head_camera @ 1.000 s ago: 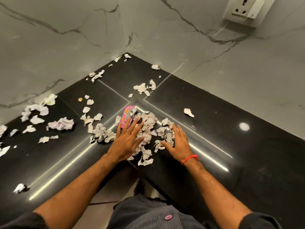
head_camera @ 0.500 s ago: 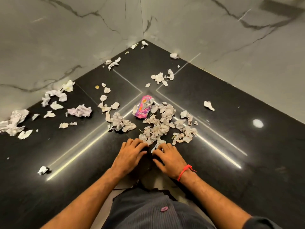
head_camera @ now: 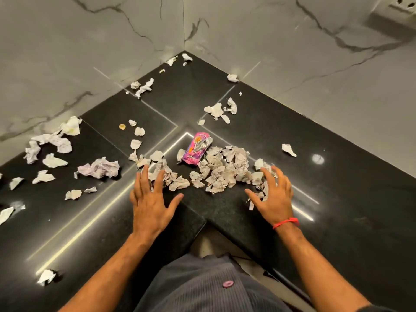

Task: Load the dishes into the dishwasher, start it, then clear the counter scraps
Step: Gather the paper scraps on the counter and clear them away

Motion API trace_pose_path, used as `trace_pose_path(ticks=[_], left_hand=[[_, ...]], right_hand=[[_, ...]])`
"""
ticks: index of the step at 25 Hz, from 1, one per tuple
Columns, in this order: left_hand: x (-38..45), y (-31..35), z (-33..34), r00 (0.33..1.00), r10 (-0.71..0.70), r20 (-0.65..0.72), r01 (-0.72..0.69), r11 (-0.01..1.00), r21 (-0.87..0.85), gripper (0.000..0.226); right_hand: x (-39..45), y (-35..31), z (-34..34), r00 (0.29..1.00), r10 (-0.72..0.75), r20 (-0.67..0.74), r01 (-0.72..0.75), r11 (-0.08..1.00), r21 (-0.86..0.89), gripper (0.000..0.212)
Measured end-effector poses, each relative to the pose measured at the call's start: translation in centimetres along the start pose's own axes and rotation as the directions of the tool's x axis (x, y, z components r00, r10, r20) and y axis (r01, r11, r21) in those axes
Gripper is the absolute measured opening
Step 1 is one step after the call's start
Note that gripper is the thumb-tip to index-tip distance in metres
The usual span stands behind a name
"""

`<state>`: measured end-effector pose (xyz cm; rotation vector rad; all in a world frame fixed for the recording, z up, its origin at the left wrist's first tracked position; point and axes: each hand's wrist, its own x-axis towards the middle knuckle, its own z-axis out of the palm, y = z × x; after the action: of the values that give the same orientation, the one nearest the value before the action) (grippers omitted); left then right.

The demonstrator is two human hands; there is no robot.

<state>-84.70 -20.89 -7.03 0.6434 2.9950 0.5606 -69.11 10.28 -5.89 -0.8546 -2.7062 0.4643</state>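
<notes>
A heap of crumpled paper scraps (head_camera: 221, 168) lies on the black corner counter (head_camera: 337, 176), with a pink snack wrapper (head_camera: 196, 149) at its far edge. My left hand (head_camera: 150, 200) lies flat with spread fingers at the heap's left end, fingertips touching scraps. At the heap's right end, my right hand (head_camera: 271, 195), with a red thread at the wrist, has loosely bent spread fingers over a few scraps. Neither hand grips anything. More scraps are scattered to the left (head_camera: 99, 168) and toward the back corner (head_camera: 217, 110).
Marble walls meet at the back corner (head_camera: 184, 50). A wall socket (head_camera: 398, 10) sits at the top right. The counter's inner front corner (head_camera: 206, 221) is right in front of my body. A lone scrap (head_camera: 46, 276) lies near the left front edge.
Both hands have moved apart, from close together at the near edge of the heap to its left and right ends. The heap lies closer to the counter's front corner than one second ago.
</notes>
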Motion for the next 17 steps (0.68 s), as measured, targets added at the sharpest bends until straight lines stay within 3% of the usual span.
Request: trace_pose_path(ticks=[3, 5, 8, 10, 13, 15, 17], left_hand=[[0.7, 1.0, 1.4, 0.983, 0.018, 0.181, -0.019, 1.0, 0.002, 0.095], [0.8, 2.7, 2.5, 0.968, 0.088, 0.235, -0.103, 0.993, 0.053, 0.091], [0.6, 4.3, 3.1, 0.969, 0.132, 0.209, -0.149, 0.987, 0.066, 0.09], [0.3, 4.0, 3.1, 0.983, 0.151, 0.103, -0.15, 0.988, -0.019, 0.096], [0.0, 3.3, 3.3, 0.972, 0.236, 0.016, -0.234, 0.97, -0.065, 0.102], [0.1, 3.5, 3.6, 0.961, 0.273, 0.043, -0.274, 0.962, 0.012, 0.101], [0.3, 3.8, 3.7, 0.958, 0.275, 0.077, -0.28, 0.959, 0.052, 0.094]], right_hand=[[-0.6, -1.6, 1.7, 0.966, 0.051, 0.254, -0.029, 0.995, -0.093, 0.098], [-0.9, -4.0, 3.3, 0.95, -0.029, 0.309, 0.08, 0.985, -0.152, 0.093], [-0.8, -8.1, 5.1, 0.927, -0.115, 0.356, 0.151, 0.986, -0.076, 0.084], [-0.2, -9.5, 5.3, 0.939, -0.153, 0.309, 0.14, 0.988, 0.062, 0.077], [1.0, -8.6, 4.0, 0.989, -0.098, 0.109, 0.07, 0.97, 0.231, 0.069], [1.7, -6.0, 2.6, 0.999, 0.004, 0.033, -0.012, 0.969, 0.247, 0.074], [2.8, -3.0, 1.2, 0.995, 0.084, 0.047, -0.092, 0.979, 0.185, 0.085]])
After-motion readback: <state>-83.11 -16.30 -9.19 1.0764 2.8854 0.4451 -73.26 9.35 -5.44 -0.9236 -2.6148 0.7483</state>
